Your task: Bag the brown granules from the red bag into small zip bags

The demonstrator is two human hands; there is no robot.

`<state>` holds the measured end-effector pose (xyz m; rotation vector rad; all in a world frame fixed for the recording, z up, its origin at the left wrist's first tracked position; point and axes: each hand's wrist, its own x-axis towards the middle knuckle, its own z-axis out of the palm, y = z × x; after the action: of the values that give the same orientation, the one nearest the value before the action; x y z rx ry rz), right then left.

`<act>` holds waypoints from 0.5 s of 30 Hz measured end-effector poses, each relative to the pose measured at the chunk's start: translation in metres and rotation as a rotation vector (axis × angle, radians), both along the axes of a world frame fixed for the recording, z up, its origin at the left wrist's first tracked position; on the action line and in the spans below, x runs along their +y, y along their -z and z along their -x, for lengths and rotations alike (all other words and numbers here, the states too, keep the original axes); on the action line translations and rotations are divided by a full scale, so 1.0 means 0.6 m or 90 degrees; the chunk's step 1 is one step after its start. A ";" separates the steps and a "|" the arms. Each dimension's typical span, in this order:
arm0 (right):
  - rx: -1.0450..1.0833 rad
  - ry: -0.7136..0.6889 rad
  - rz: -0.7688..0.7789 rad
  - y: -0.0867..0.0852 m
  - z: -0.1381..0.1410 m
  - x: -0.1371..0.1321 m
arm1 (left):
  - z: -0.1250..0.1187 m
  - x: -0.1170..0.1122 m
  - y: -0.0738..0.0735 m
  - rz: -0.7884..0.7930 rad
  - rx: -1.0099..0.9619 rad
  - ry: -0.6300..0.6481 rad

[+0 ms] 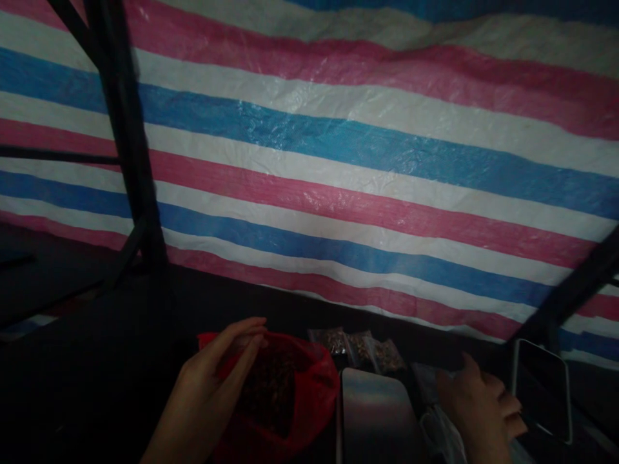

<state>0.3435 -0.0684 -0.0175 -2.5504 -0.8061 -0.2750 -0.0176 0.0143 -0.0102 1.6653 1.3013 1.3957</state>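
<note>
Low in the view, a red bag stands with its mouth open, and small dark brown pieces fill its inside. My left hand reaches over the bag's left rim, fingers stretched out and the tips close to the thumb; nothing shows between them. Further right, my right hand is slightly blurred, its fingers apart and curved, above clear plastic bags. I see nothing held in it. Between the hands lies a flat, shiny rectangular object of a kind I cannot make out.
Three small clear packets of brown pieces lie in a row behind the shiny object. A phone-like object with a pale frame is at the right. Dark posts stand before a striped plastic sheet. The dark tabletop is dimly lit.
</note>
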 end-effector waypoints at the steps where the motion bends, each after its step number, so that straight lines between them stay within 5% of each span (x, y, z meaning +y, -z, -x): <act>1: -0.027 0.007 0.000 -0.006 0.016 0.007 | 0.000 0.001 0.001 -0.004 -0.001 -0.002; 7: 0.106 -0.245 0.105 -0.035 0.110 0.067 | -0.006 -0.001 0.005 -0.032 0.013 0.005; 15: 0.217 -0.287 0.069 -0.022 0.100 0.081 | -0.002 0.000 0.005 -0.023 0.018 0.025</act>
<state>0.2836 -0.0200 -0.0042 -2.3297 -1.2425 0.3443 -0.0167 0.0142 -0.0132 1.7319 1.2593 1.3855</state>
